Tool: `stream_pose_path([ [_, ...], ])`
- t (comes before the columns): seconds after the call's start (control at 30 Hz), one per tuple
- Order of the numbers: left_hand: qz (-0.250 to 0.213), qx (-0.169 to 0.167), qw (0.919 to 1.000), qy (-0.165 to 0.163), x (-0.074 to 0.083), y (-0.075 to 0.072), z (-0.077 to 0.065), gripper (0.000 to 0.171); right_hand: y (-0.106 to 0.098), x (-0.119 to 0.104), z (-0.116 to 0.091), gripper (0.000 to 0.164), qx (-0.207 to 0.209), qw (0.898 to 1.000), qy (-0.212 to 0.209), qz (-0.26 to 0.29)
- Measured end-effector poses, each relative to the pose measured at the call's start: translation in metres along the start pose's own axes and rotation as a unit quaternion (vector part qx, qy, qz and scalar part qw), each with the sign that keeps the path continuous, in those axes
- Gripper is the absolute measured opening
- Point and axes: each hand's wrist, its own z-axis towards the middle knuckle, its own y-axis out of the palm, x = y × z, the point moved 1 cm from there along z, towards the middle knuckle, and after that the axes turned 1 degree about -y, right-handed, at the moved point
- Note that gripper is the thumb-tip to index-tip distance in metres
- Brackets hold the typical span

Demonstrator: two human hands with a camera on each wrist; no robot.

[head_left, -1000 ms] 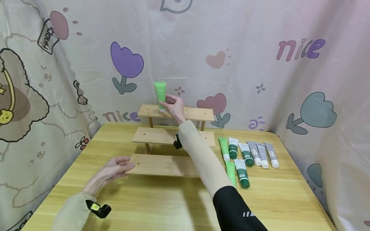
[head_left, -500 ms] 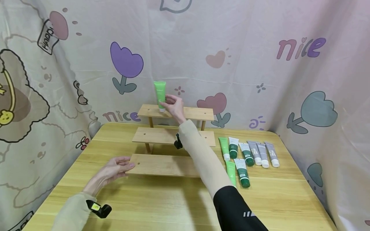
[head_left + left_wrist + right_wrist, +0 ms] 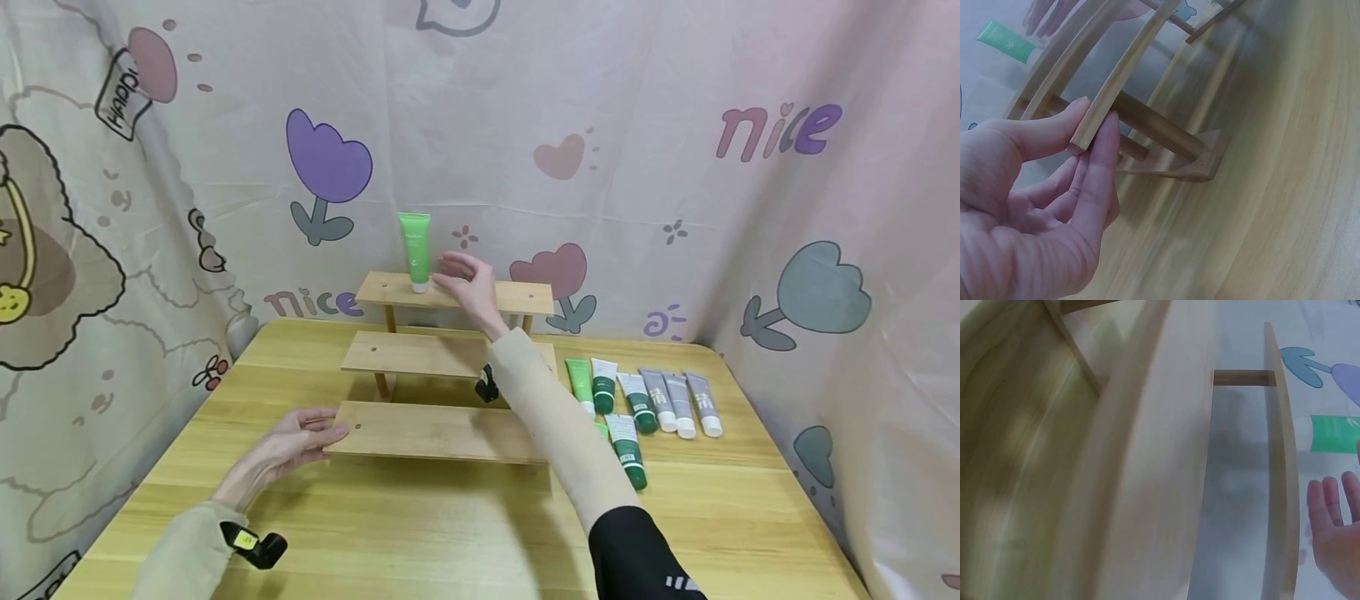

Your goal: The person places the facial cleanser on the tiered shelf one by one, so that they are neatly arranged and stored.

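Note:
A bright green tube (image 3: 416, 248) stands upright on its white cap on the top tier of a three-step wooden rack (image 3: 435, 431), towards the left end. Just to the right of that tube is my right hand (image 3: 471, 287), apart from it with fingers loosely bent and nothing held. In the right wrist view the green tube (image 3: 1335, 434) shows beyond the top board, near the fingers. My left hand (image 3: 288, 442) pinches the left end of the lowest board between thumb and fingers, plain in the left wrist view, where the board (image 3: 1124, 75) passes between them.
Right of the rack, several tubes lie on the wooden table (image 3: 750, 500): a green tube (image 3: 580, 383), white-and-dark-green tubes (image 3: 627, 450) and grey tubes (image 3: 678, 404). My right sleeve partly covers another green one. A patterned curtain (image 3: 637, 192) hangs close behind the rack.
My right hand has let go of the green tube and moved a little to the right. The tube stays standing on the top tier. My left hand keeps its grip on the lowest board.

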Motion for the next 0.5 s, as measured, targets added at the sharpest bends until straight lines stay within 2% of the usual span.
stream_pose_path([
  [0.3,0.018,-0.001,0.9998,0.005,-0.002,-0.002,-0.001,0.081,-0.037,-0.016,-0.035,0.039,-0.009,0.998,-0.037,-0.044],
  [0.5,0.021,0.006,0.9997,0.005,-0.002,-0.002,0.002,0.08,-0.075,-0.021,-0.069,0.039,-0.017,0.992,-0.071,-0.102],
])
